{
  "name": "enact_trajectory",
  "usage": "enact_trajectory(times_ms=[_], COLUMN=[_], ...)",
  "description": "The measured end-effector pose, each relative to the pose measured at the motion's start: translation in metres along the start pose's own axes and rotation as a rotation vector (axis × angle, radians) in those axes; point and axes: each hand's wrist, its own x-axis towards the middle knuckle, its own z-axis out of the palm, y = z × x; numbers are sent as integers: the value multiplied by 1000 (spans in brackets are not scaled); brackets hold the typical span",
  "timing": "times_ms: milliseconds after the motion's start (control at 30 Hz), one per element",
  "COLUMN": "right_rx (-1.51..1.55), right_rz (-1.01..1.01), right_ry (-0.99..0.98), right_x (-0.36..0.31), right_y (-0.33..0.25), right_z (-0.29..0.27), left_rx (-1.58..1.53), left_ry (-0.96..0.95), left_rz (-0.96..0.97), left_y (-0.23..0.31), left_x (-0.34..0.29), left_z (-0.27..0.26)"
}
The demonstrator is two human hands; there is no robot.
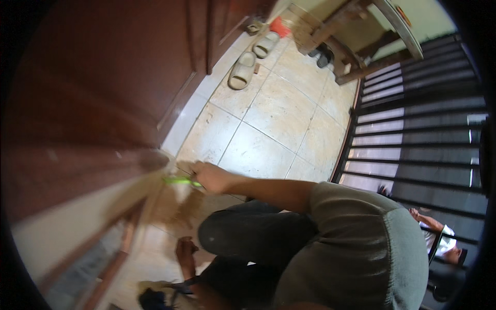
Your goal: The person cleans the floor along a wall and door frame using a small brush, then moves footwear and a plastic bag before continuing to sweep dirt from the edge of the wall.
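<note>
My right hand (211,177) reaches out low beside the door frame, its fingers closed around a slim bright green tool (180,181). The tool's far end is at the foot of the wall; motion blur hides its exact kind. Below it in the view, my left hand (186,251) hangs near my bent knee, a dark band on its wrist. Its fingers are loosely curled and nothing shows in them. A brown shadow or stain (181,206) lies on the floor tiles between the two hands.
A dark red-brown wooden door (103,77) fills the left. Pale slippers (243,71) lie along the wall, with dark footwear (324,56) under a wooden table (356,20). Black metal bars (413,121) line the right; a person (439,235) is beyond them. A shoe (152,298) shows below.
</note>
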Motion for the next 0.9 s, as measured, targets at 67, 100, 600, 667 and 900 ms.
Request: enact_trajectory(times_ms=[67, 100, 600, 667, 900], right_rx=[21, 83, 190, 191, 122], right_rz=[117, 145, 863, 1005, 1152], right_ry=[98, 193, 637, 620, 781], right_x=[-38, -56, -315, -324, -322], right_y=[-21, -32, -24, -2, 109], right_z=[-24, -45, -520, -564, -588], left_rx=[103, 234, 835, 856, 1161], left_ry=[89, 62, -499, -456, -507], left_rz=[-50, -73, -32, 89, 245], left_y=[-2, 6, 365, 370, 397], left_x=[-17, -32, 29, 113, 360], left_z=[11, 21, 423, 472, 686])
